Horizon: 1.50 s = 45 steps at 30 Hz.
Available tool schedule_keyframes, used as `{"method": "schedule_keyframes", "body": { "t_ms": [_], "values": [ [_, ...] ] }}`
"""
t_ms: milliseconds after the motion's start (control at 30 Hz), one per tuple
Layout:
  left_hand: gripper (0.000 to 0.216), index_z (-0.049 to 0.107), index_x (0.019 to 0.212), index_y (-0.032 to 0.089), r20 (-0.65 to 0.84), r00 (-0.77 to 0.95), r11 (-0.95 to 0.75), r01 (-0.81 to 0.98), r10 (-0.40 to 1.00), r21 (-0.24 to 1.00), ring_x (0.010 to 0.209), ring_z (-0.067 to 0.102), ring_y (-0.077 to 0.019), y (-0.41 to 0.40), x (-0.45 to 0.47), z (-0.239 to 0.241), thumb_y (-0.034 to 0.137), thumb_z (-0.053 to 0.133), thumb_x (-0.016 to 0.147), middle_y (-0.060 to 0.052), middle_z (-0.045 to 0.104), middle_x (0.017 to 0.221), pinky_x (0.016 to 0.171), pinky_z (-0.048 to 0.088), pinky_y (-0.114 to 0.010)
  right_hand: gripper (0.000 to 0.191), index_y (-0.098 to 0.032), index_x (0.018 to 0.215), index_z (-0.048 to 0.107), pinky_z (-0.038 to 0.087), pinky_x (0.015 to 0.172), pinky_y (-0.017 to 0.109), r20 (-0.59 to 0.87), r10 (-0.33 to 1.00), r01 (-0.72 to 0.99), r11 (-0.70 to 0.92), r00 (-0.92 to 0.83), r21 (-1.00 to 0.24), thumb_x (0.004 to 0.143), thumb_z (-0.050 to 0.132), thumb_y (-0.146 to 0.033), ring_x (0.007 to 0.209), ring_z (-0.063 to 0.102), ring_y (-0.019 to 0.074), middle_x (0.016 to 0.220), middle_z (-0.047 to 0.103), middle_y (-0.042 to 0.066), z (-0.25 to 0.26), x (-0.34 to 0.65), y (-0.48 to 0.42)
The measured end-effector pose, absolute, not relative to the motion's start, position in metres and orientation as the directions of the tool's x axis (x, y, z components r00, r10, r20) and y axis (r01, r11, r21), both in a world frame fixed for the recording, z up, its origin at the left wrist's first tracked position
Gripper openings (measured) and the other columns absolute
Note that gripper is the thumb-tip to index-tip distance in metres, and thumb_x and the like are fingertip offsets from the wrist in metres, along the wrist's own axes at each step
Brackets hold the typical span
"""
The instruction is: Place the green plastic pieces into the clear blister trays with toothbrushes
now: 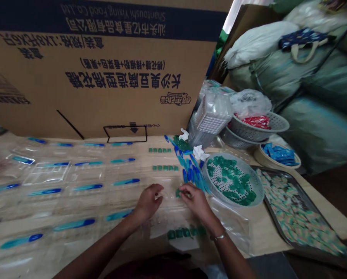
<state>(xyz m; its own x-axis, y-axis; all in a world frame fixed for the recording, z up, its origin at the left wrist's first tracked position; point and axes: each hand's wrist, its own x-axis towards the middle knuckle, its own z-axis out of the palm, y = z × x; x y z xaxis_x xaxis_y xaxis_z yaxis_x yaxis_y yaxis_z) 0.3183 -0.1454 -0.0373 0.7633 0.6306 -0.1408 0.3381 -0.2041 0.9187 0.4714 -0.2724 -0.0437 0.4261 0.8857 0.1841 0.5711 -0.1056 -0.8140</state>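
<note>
My right hand [195, 199] pinches a small green candy-like cube [178, 193] between thumb and fingertips, over a clear plastic tray [167, 184]. Beside it, my left hand [149, 200] is curled with a gap between thumb and forefinger, at the left side of this tray; I see nothing held in it. Behind the hands, rows of green cubes [165, 168] sit in other clear trays. Another row of green cubes [186, 232] lies nearer my body. Right of my right hand stands a round grey perforated basket [259, 190] with loose green pieces [234, 178].
Blue plastic sticks [193, 172] are heaped left of the basket; more lie in trays across the left. A large cardboard box [118, 100] closes off the back. A metal tray [273, 221] of striped pieces, stacked clear containers [214, 112] and bowls [273, 124] line the right.
</note>
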Motion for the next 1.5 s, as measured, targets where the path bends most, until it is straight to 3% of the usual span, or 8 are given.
{"method": "schedule_keyframes", "body": {
  "t_ms": [100, 200, 533, 833, 967, 1067, 1200, 1500],
  "values": [
    [0.028, 0.067, 0.081, 0.016, -0.048, 0.835, -0.58, 0.421, 0.548, 0.697, 0.089, 0.057, -0.0215, -0.138, 0.316, -0.043, -0.001, 0.051, 0.066, -0.007, 0.066, 0.087, 0.085, 0.044, -0.035, 0.015, -0.019, 0.081, 0.062, 0.046, 0.071, 0.028, 0.183, 0.927, 0.703, -0.11, 0.328, -0.702, 0.077, 0.055, -0.006, 0.077, 0.06, 0.0172, 0.08, 0.064, 0.003, -0.044, 0.475, -0.268],
    [0.03, 0.068, 0.086, 0.013, -0.057, 0.891, -0.698, 0.391, 0.45, 0.6, 0.091, 0.057, -0.0231, -0.135, 0.318, -0.05, -0.002, 0.048, 0.07, -0.01, 0.066, 0.088, 0.086, 0.044, -0.036, 0.018, -0.02, 0.079, 0.063, 0.046, 0.071, 0.027, 0.153, 0.968, 0.792, -0.068, 0.201, -0.607, 0.075, 0.058, -0.003, 0.078, 0.061, 0.0181, 0.08, 0.066, 0.003, -0.042, 0.468, -0.262],
    [0.03, 0.066, 0.09, 0.015, -0.033, 0.919, -0.74, 0.337, 0.393, 0.582, 0.094, 0.055, -0.0218, -0.131, 0.318, -0.057, -0.001, 0.049, 0.071, -0.008, 0.064, 0.09, 0.087, 0.043, -0.034, 0.014, -0.02, 0.079, 0.063, 0.045, 0.079, 0.031, 0.224, 0.957, 0.825, -0.029, 0.187, -0.564, 0.082, 0.055, -0.009, 0.086, 0.06, 0.0189, 0.089, 0.067, 0.005, -0.051, 0.475, -0.273],
    [0.029, 0.066, 0.086, 0.016, -0.083, 0.92, -0.728, 0.355, 0.382, 0.587, 0.092, 0.057, -0.0213, -0.128, 0.32, -0.055, 0.0, 0.05, 0.068, -0.007, 0.064, 0.088, 0.085, 0.044, -0.033, 0.015, -0.02, 0.073, 0.059, 0.043, 0.073, 0.028, 0.198, 0.967, 0.752, 0.008, 0.163, -0.659, 0.076, 0.054, -0.006, 0.077, 0.057, 0.0166, 0.077, 0.063, 0.002, -0.052, 0.483, -0.271],
    [0.025, 0.066, 0.085, 0.016, -0.071, 0.915, -0.717, 0.358, 0.397, 0.599, 0.092, 0.058, -0.0224, -0.129, 0.321, -0.049, 0.004, 0.054, 0.068, -0.008, 0.066, 0.09, 0.085, 0.045, -0.034, 0.011, -0.02, 0.076, 0.058, 0.042, 0.072, 0.03, 0.217, 0.939, 0.712, -0.039, 0.265, -0.701, 0.074, 0.055, -0.009, 0.077, 0.056, 0.0181, 0.075, 0.061, 0.002, -0.055, 0.48, -0.271],
    [0.025, 0.066, 0.093, 0.017, -0.006, 0.895, -0.586, 0.296, 0.445, 0.754, 0.087, 0.06, -0.0203, -0.136, 0.323, -0.04, 0.009, 0.056, 0.071, -0.007, 0.067, 0.092, 0.08, 0.046, -0.032, 0.005, -0.02, 0.078, 0.057, 0.044, 0.069, 0.029, 0.188, 0.892, 0.518, -0.06, 0.412, -0.853, 0.074, 0.057, -0.016, 0.076, 0.057, 0.0175, 0.076, 0.061, 0.002, -0.053, 0.475, -0.271],
    [0.011, 0.065, 0.081, 0.016, 0.018, 0.839, -0.175, 0.093, 0.545, 0.98, 0.069, 0.06, -0.0146, -0.151, 0.33, -0.029, 0.02, 0.057, 0.074, -0.003, 0.067, 0.075, 0.065, 0.046, -0.025, 0.009, -0.02, 0.079, 0.058, 0.046, 0.067, 0.026, 0.068, 0.881, 0.16, -0.009, 0.468, -0.987, 0.076, 0.06, -0.028, 0.073, 0.059, 0.0157, 0.075, 0.062, 0.001, -0.048, 0.465, -0.27],
    [0.012, 0.063, 0.066, 0.015, -0.121, 0.802, 0.077, 0.094, 0.584, 0.993, 0.057, 0.053, -0.0107, -0.156, 0.337, -0.026, 0.026, 0.066, 0.064, 0.002, 0.061, 0.06, 0.058, 0.042, -0.022, 0.018, -0.019, 0.083, 0.066, 0.05, 0.067, 0.028, -0.003, 0.864, -0.036, 0.018, 0.504, -0.999, 0.071, 0.067, -0.033, 0.072, 0.062, 0.0156, 0.079, 0.068, 0.002, -0.053, 0.45, -0.269]
  ]
}}
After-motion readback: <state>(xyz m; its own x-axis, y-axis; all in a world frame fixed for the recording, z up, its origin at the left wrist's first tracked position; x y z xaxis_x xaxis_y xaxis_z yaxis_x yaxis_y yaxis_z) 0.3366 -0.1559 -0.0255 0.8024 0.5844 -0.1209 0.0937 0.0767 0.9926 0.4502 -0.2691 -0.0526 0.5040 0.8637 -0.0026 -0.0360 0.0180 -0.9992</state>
